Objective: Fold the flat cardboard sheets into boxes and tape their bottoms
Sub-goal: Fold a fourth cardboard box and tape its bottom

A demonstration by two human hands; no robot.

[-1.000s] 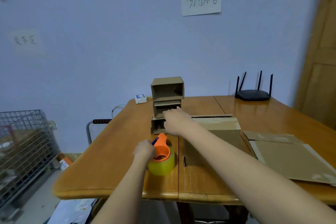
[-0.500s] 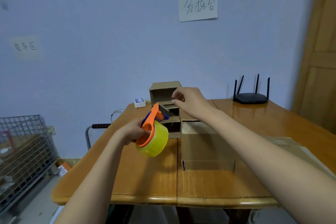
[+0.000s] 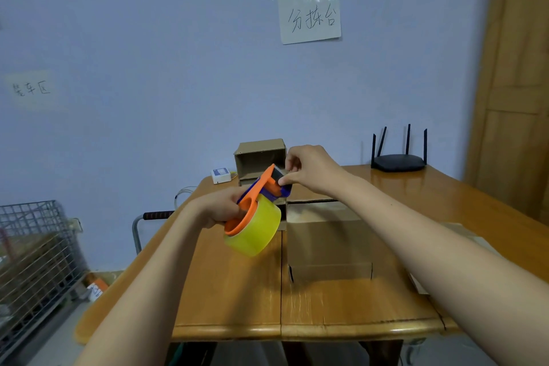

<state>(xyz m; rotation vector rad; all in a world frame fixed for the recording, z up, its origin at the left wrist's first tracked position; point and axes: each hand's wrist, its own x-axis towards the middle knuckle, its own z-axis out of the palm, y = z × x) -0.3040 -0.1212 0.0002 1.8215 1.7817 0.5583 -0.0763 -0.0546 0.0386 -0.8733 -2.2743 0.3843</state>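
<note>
Two hands, left (image 3: 221, 208), right (image 3: 312, 168), one tape dispenser (image 3: 257, 214), one folded box (image 3: 328, 242)

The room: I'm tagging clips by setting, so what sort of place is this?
Probably a small packing or sorting room: folded cardboard boxes on a wooden table, handwritten zone signs on the wall, a wire cage cart.

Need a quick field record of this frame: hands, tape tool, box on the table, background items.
left hand: holds the tape dispenser in the air over the table
right hand: fingers pinching at the dispenser's cutter end
folded box: on the table, under the right forearm
stacked boxes: at the table's far edge
router: far right corner
tape on box: cannot tell
</note>
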